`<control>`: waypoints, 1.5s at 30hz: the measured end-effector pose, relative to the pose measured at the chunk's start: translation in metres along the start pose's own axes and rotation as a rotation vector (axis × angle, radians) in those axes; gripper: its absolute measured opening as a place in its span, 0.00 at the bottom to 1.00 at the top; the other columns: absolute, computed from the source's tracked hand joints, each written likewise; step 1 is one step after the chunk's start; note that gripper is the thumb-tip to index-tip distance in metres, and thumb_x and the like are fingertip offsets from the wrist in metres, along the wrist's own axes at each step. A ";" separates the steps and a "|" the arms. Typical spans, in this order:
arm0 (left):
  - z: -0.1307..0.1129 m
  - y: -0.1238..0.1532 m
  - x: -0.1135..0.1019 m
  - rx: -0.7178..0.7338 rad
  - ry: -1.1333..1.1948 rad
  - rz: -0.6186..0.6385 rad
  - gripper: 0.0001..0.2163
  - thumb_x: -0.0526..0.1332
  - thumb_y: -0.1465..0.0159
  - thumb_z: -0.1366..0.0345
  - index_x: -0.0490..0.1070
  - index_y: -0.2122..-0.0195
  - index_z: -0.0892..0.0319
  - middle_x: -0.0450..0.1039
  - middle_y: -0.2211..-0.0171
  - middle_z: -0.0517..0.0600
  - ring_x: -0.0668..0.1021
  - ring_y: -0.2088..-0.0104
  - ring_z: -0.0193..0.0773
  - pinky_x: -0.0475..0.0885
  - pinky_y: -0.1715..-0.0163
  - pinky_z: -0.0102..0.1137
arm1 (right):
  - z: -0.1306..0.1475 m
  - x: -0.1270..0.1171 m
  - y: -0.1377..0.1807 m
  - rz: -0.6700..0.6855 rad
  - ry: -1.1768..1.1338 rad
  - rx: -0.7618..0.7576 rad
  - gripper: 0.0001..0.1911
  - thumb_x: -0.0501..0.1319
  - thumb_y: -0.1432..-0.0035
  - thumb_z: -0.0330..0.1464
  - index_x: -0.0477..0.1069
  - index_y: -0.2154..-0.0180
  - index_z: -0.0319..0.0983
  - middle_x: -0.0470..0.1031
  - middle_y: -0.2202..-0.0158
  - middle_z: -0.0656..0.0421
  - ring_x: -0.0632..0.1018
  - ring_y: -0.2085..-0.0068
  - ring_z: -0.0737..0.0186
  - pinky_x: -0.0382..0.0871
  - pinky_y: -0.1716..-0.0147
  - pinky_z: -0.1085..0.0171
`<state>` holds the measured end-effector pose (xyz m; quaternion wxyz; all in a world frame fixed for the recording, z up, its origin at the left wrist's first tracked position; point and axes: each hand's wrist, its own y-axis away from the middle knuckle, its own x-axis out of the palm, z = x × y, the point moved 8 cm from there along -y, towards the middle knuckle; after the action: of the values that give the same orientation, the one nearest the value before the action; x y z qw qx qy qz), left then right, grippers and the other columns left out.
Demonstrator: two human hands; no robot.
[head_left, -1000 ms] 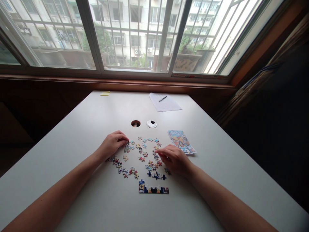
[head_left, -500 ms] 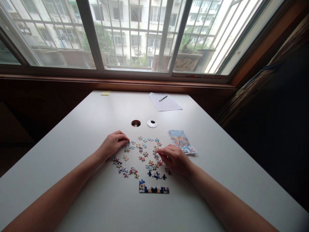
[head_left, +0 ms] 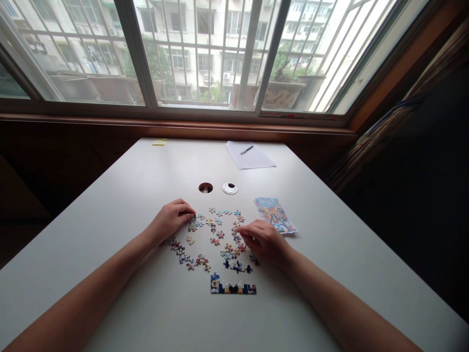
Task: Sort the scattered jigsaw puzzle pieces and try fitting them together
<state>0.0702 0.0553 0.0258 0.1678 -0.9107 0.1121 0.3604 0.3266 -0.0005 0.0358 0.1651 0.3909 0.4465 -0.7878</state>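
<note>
Loose jigsaw pieces (head_left: pixel 220 234) lie in a rough ring on the white table. At the ring's left side my left hand (head_left: pixel 172 218) rests with its fingers pinched together, the tips at a dark jigsaw piece (head_left: pixel 192 224). On the right, my right hand (head_left: pixel 264 240) is closed, its index fingertip touching the column of pieces (head_left: pixel 236 237); whatever its curled fingers may hold is hidden. Nearer to me, a joined L-shaped strip (head_left: pixel 233 288) of puzzle lies flat, with a short dark blue joined row (head_left: pixel 238 266) just beyond it.
A colourful picture sheet (head_left: pixel 275 215) lies beyond my right hand. Farther off are a round cable hole (head_left: pixel 205 187), its loose cover (head_left: pixel 230 188), paper (head_left: pixel 251 159) with a pen (head_left: pixel 246 150) on it, and a yellow note (head_left: pixel 159 142). A barred window rises behind the table (head_left: pixel 110 195).
The view has shifted very slightly. Both hands and the puzzle pieces keep their places.
</note>
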 end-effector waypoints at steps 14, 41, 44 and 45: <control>0.000 0.000 0.000 -0.013 0.001 0.002 0.08 0.62 0.36 0.59 0.80 0.63 0.52 0.76 0.59 0.49 0.78 0.60 0.41 0.74 0.56 0.37 | 0.001 -0.001 0.000 0.008 -0.006 0.003 0.10 0.57 0.35 0.26 0.76 0.55 0.41 0.82 0.67 0.58 0.80 0.68 0.63 0.72 0.64 0.63; 0.001 0.001 -0.001 0.014 0.024 0.001 0.07 0.62 0.35 0.61 0.79 0.62 0.53 0.75 0.59 0.48 0.78 0.59 0.39 0.73 0.56 0.35 | -0.001 0.000 0.001 0.011 -0.021 0.009 0.11 0.58 0.35 0.25 0.76 0.55 0.41 0.82 0.66 0.58 0.80 0.67 0.62 0.73 0.63 0.62; -0.001 0.002 -0.004 -0.007 0.045 -0.016 0.07 0.62 0.34 0.61 0.79 0.61 0.53 0.76 0.58 0.49 0.78 0.60 0.38 0.74 0.57 0.34 | 0.000 -0.001 0.001 0.008 -0.021 0.007 0.10 0.58 0.35 0.26 0.76 0.55 0.41 0.82 0.66 0.58 0.80 0.67 0.63 0.73 0.63 0.62; -0.001 0.002 -0.006 -0.014 0.047 -0.028 0.07 0.61 0.34 0.60 0.79 0.61 0.53 0.76 0.58 0.49 0.78 0.60 0.38 0.74 0.57 0.34 | 0.000 -0.001 0.001 0.006 -0.022 0.006 0.10 0.58 0.35 0.26 0.76 0.56 0.41 0.82 0.66 0.58 0.80 0.67 0.63 0.73 0.63 0.62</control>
<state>0.0656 0.0538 0.0305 0.1638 -0.9215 0.1009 0.3373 0.3279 -0.0008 0.0361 0.1712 0.3839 0.4413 -0.7928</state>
